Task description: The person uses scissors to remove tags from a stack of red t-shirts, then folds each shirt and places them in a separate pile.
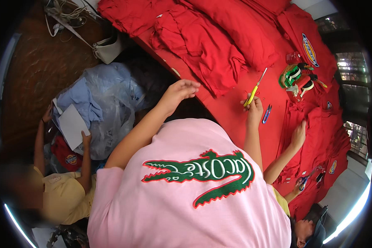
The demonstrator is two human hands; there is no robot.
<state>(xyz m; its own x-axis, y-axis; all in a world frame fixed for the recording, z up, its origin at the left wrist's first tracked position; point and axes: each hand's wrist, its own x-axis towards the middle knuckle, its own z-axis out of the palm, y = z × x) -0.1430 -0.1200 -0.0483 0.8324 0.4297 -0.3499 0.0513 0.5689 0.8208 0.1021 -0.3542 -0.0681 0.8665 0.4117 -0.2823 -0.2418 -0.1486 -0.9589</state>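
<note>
My right hand [254, 109] is closed around the yellow handle of a pair of scissors [252, 95], whose slim metal blade points away from me over the red-covered table [231, 120]. Just right of that hand lies a small blue thread snipper [267, 114]. My left hand [182, 93] hovers by the table's left edge, fingers stretched out and holding nothing. Beyond both hands, a folded red garment [200, 49] lies on the table, with more red cloth heaped behind it.
Green, black and white rolls [292, 76] sit at the right beside a small red box [293, 58]. On the right a co-worker's arm [291, 144] reaches over red garments. At left another person holds a white sheet [73, 126] near plastic-wrapped blue cloth [80, 93].
</note>
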